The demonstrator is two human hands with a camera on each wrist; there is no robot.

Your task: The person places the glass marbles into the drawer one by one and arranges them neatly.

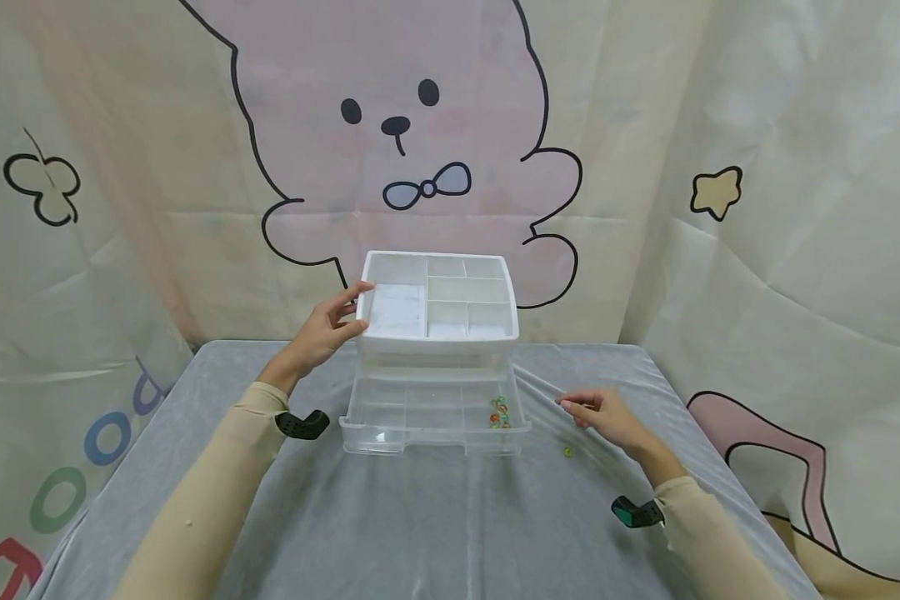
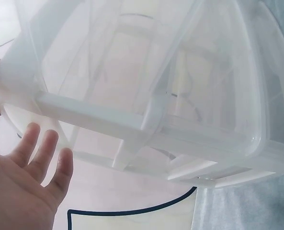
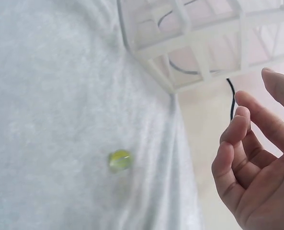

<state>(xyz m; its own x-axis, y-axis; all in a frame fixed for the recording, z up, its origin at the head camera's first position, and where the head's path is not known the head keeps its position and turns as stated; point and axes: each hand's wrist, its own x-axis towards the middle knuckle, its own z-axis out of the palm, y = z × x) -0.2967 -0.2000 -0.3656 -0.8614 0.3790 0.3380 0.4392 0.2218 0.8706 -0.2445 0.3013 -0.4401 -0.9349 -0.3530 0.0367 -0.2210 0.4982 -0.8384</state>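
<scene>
A white plastic organizer [image 1: 437, 302] stands at the back of the table, its top split into several compartments. Its clear bottom drawer [image 1: 420, 421] is pulled out, with several coloured marbles [image 1: 499, 412] in the right front cell. My left hand [image 1: 328, 327] touches the organizer's upper left corner, thumb on the rim; in the left wrist view the fingers [image 2: 36, 148] lie straight beside the organizer [image 2: 146, 100]. My right hand [image 1: 598, 412] hovers right of the drawer with its fingers [image 3: 237, 143] loosely curled and empty. One yellow-green marble [image 1: 567, 452] [image 3: 119, 160] lies on the cloth below it.
The table is covered with a grey cloth [image 1: 420, 525]. A cream curtain with a pink rabbit drawing [image 1: 397, 125] hangs right behind and to both sides. Black wrist mounts [image 1: 302, 423] sit on both sleeves. The organizer's corner [image 3: 165, 72] is near the loose marble.
</scene>
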